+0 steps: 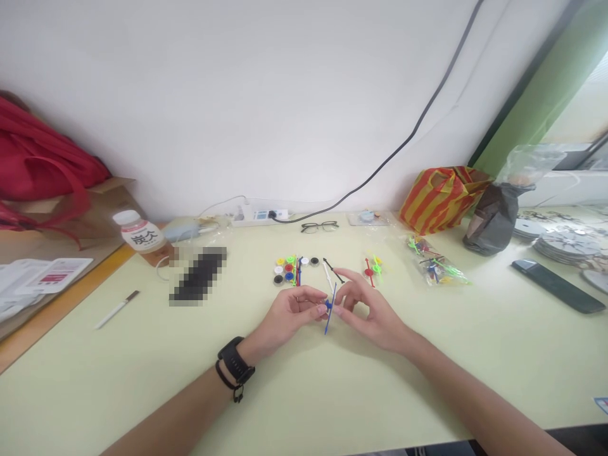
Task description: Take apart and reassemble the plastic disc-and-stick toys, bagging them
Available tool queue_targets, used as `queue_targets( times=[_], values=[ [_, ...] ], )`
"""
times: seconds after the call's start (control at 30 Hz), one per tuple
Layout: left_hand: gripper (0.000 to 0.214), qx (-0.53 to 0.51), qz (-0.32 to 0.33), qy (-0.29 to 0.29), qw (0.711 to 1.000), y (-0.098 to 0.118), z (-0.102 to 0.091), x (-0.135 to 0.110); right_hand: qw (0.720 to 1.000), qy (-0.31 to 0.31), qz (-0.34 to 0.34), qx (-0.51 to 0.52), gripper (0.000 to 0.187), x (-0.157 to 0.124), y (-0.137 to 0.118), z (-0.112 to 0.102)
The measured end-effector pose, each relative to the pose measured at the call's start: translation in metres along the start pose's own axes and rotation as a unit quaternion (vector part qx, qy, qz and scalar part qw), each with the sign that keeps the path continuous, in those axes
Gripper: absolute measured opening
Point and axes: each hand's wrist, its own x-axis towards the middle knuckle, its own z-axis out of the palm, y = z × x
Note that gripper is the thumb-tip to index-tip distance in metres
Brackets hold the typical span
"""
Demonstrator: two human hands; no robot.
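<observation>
So the left hand point(297, 308) has its grip pinched closed, thumb and fingers, on the middle of a blue arrow piece point(329, 306), which sits between both hands above the bench point(190, 392), tilted near upright. The right hand point(373, 311) is half curled with fingertips right by the arrow; honestly can't tell if that grip has hold of anything. Just beyond there's a black arrow point(334, 270), with little coloured discs point(289, 268) off to the left.
</observation>
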Motion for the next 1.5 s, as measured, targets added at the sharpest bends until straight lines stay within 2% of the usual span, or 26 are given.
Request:
queue_targets(
  times=[0.07,0.13,0.17,0.2,0.27,0.33,0.4,0.53,0.67,0.87,1.13,1.23,1.33,1.5],
  values=[
    [0.034,0.002,0.0,0.002,1.0,0.0,0.0,0.0,1.0,0.026,-0.011,-0.002,0.082,-0.001,0.001,0.001],
    [0.035,0.006,0.004,0.003,1.0,0.0,-0.001,0.0,0.999,0.048,-0.016,0.004,0.092,-0.001,0.001,0.001],
    [0.035,0.008,0.007,0.004,1.0,-0.001,-0.002,0.0,0.998,0.055,-0.016,0.006,0.086,0.0,0.001,0.0],
    [0.035,0.011,0.01,0.006,1.0,-0.001,-0.002,0.0,0.999,0.051,-0.011,0.005,0.07,0.0,0.0,-0.001],
    [0.036,0.017,0.015,0.013,1.0,-0.002,-0.003,0.0,1.0,0.005,0.006,0.0,0.025,0.002,-0.002,-0.005],
    [0.036,0.02,0.015,0.021,0.999,-0.002,-0.003,0.001,0.999,-0.044,0.021,-0.006,0.05,0.003,-0.005,-0.009],
    [0.036,0.019,0.013,0.022,0.999,-0.003,-0.003,0.001,0.999,-0.045,0.027,-0.011,0.059,0.004,-0.007,-0.012],
    [0.036,0.021,0.015,0.011,1.0,-0.004,-0.004,0.001,0.999,-0.005,0.044,0.005,0.039,0.005,-0.008,-0.009],
    [0.036,0.017,0.012,0.0,1.0,-0.003,-0.003,0.0,0.999,-0.017,0.036,0.037,0.024,0.005,-0.008,-0.004],
    [0.039,0.023,0.0,-0.003,1.0,0.001,0.001,-0.002,0.998,-0.046,0.031,0.0,0.013,0.004,-0.004,-0.001],
    [0.037,0.058,-0.017,-0.009,0.998,0.0,0.005,-0.002,0.991,-0.075,0.023,-0.111,0.016,0.0,0.003,0.001],
    [0.035,0.091,0.01,-0.006,0.996,-0.003,0.007,-0.002,0.987,-0.071,0.022,-0.141,0.017,0.001,0.003,0.0],
    [0.031,0.13,0.052,0.02,0.99,-0.005,0.007,-0.001,0.973,-0.062,0.039,-0.22,0.02,0.002,0.002,-0.003],
    [0.025,0.197,0.053,0.028,0.979,-0.007,0.006,-0.002,0.903,-0.071,0.084,-0.416,0.029,0.005,0.003,-0.009]
  ],
)
